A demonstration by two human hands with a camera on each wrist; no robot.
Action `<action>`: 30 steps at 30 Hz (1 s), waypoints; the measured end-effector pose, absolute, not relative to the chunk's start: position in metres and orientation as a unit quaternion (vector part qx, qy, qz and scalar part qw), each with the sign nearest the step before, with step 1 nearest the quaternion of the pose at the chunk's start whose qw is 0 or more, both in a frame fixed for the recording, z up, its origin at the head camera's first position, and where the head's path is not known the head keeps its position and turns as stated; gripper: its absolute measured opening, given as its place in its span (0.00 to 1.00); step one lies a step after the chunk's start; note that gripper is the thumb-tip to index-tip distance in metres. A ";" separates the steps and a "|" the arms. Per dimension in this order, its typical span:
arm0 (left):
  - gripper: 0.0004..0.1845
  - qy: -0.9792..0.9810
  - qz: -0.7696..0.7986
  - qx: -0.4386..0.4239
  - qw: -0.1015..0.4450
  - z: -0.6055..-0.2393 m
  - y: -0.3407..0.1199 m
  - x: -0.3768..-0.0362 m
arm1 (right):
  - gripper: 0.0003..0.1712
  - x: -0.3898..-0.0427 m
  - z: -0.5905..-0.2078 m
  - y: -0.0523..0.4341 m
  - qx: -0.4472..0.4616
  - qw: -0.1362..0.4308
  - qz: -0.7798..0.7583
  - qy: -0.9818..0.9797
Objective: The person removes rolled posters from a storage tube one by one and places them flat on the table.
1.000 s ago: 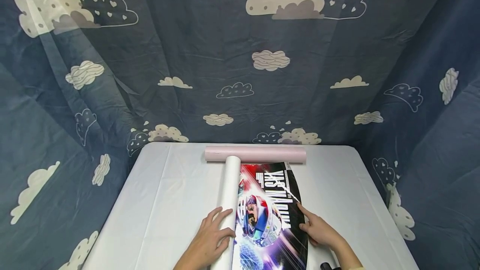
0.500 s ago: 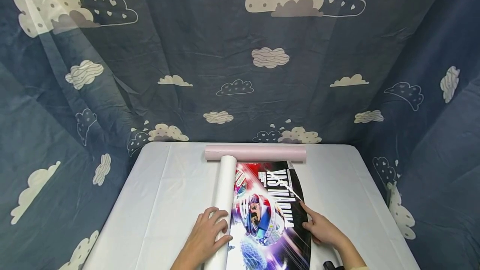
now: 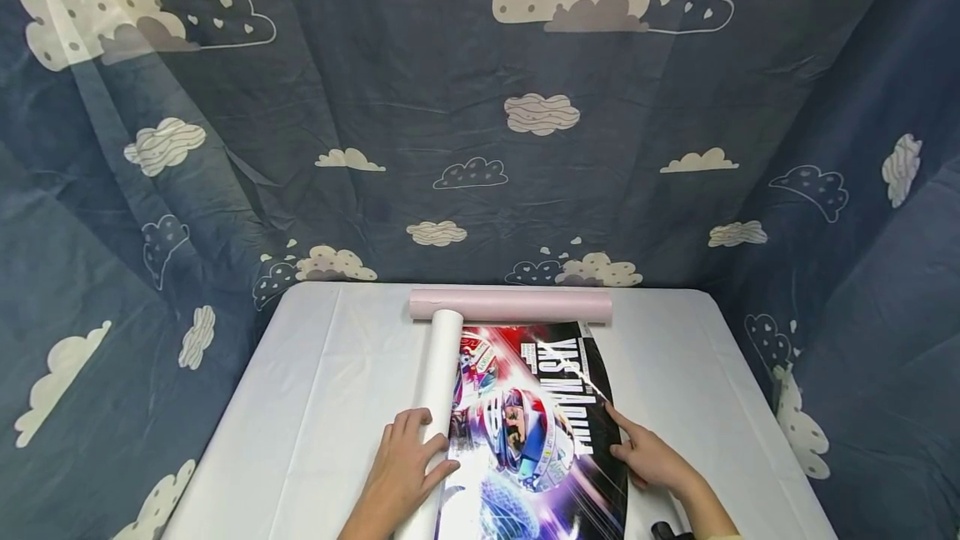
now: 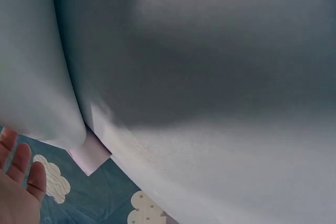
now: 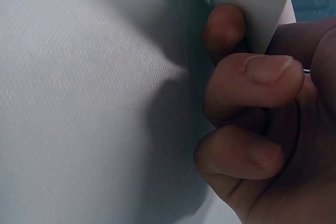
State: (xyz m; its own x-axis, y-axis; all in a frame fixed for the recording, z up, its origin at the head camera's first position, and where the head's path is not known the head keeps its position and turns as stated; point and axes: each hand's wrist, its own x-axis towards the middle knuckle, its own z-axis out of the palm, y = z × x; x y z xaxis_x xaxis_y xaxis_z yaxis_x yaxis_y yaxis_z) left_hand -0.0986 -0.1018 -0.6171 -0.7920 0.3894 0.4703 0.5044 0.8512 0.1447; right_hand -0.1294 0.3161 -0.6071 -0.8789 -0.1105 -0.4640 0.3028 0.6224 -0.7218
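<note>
1. The poster (image 3: 536,432) lies half unrolled between my hands, its white rolled part (image 3: 435,390) under my left.
2. My left hand (image 3: 401,473) rests on that roll, fingers relaxed.
3. My right hand (image 3: 648,461) pinches the poster's right edge.
4. A pink tube (image 3: 510,305) lies beyond both hands.

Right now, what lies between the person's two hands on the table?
In the head view, the unrolled part of the glossy poster, printed with a helmeted figure, lies between the left hand and the right hand.
</note>
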 end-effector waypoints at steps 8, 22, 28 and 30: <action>0.21 -0.959 -0.124 -0.178 0.181 -0.618 -0.101 -0.095 | 0.46 -0.129 -0.610 0.320 0.063 0.243 -0.431 0.867; 0.19 -0.943 -0.131 -0.214 0.218 -0.622 -0.121 -0.096 | 0.46 -0.128 -0.608 0.326 0.068 0.243 -0.423 0.870; 0.07 -0.943 -0.143 -0.225 0.200 -0.622 -0.126 -0.092 | 0.47 -0.127 -0.606 0.329 0.070 0.245 -0.418 0.872; 0.02 -0.949 -0.142 -0.208 0.190 -0.622 -0.127 -0.092 | 0.47 -0.127 -0.606 0.331 0.063 0.247 -0.422 0.870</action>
